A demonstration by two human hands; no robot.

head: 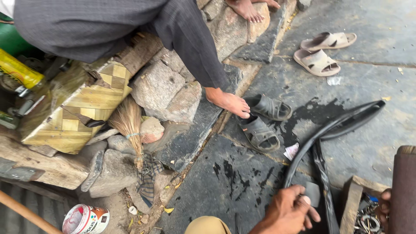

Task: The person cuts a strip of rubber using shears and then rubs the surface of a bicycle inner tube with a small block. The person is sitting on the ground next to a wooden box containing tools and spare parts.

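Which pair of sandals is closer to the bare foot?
The dark grey pair on the wet stone is closer; a person's bare foot almost touches them. The tan pair lies farther off, on dry ground near the top right, with no foot beside it.

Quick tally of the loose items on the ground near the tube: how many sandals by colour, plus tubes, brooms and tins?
Dark grey sandals: 2
Beige sandals: 2
Black rubber inner tube: 1, the left hand holds its near end
Straw broom: 1
Open paint tin: 1
Total: 7
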